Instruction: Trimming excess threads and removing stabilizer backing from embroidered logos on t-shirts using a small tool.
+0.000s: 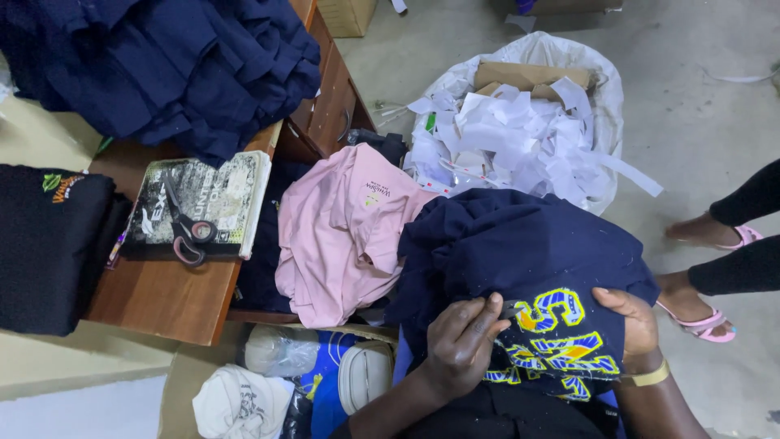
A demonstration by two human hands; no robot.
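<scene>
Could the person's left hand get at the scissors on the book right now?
Probably yes, after letting go. The left hand pinches a small tool against the navy garment. The scissors lie uncovered on the book, with only the pink shirt between.

Our wooden desk (166, 297) carries a navy garment pile (175, 65), black folded shirt (49, 244), notebook (203, 203) topped by scissors (188, 232).

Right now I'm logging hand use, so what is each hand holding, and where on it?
The left hand pinches a small dark tool against the navy garment; the right hand grips the garment's fabric beside the yellow-and-blue lettering.
</scene>
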